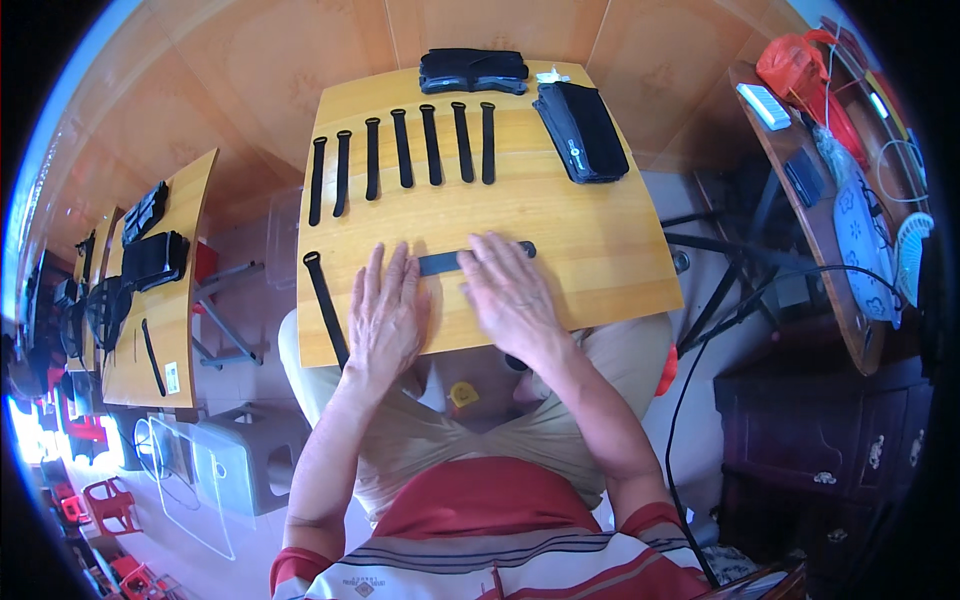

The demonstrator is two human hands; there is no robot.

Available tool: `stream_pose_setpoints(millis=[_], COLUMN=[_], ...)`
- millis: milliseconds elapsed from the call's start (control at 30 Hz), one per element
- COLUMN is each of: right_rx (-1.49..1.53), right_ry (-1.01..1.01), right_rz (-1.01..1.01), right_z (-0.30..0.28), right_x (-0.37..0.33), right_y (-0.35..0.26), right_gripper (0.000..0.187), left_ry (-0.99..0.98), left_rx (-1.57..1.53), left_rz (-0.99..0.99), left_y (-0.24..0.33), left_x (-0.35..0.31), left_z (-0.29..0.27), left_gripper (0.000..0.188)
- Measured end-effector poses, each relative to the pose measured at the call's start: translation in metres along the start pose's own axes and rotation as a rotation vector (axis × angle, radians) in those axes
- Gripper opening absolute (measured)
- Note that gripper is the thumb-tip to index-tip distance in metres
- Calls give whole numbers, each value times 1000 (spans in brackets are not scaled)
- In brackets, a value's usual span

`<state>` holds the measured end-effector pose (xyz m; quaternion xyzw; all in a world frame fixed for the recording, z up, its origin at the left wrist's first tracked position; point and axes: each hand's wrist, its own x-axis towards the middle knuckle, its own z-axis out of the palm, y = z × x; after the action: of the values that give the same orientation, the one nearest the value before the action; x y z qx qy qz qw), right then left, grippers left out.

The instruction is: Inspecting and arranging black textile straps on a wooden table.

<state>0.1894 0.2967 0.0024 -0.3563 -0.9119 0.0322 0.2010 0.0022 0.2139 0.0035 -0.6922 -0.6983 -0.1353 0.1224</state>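
My left hand (385, 312) and my right hand (510, 292) lie flat, palms down, on a small wooden table (600, 250). Both press on a black strap (440, 263) that runs sideways under the fingers, its right end showing at the right hand's fingertips. Another black strap (325, 305) lies at the table's left edge, just left of my left hand. Several black straps (400, 150) lie in a row across the far half. A black pouch (582, 130) sits at the far right, and a black folded item (473, 70) at the far edge.
A second wooden table (165, 300) to the left carries more black straps and pouches. A cluttered side table (830, 200) with a red bag and a patterned plate stands at the right. A grey plastic stool (245, 460) is at lower left. Black cables run along the right.
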Motion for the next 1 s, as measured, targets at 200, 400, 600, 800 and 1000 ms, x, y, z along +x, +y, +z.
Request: stream_pose_setpoints(millis=[200,400,600,800,1000], right_rx=[95,52,58,33,38], right_ry=[-109,-117,-97,-88,-72], right_rz=[-78,80,182,169,157], right_z=[28,13,5,4,3], right_x=[-7,-19,-30,-31,-31], right_y=[-4,19,34,38,38], right_gripper=[53,59,61,61,61], left_ry=[-191,-230,-236,-210,-206], left_rx=[-127,-186,-207,-215,-195], left_rz=[80,35,11,12,-33], left_y=[2,3,4,3,-4], left_x=[-7,-5,-7,-9,-13], left_z=[10,8,7,10,11], left_gripper=[57,58,59,60,71])
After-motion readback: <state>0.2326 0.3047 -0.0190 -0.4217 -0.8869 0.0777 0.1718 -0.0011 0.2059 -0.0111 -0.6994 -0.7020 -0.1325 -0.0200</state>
